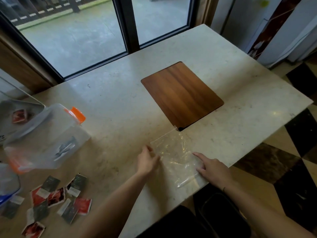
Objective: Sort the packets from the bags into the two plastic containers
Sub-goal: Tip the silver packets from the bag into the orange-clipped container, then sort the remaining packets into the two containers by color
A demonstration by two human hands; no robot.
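A clear plastic bag lies flat on the pale stone table, near its front edge. My left hand touches the bag's left edge with loosely bent fingers. My right hand rests on the bag's right side, index finger stretched out flat. Several red and dark packets lie scattered at the front left. A clear container with orange latches stands at the left with a dark packet inside. Behind it, another clear container holds a red packet.
A brown wooden board is set into the table beyond the bag. A clear lid with a blue clip shows at the far left edge. Windows run along the back. A dark stool sits below the table's front edge.
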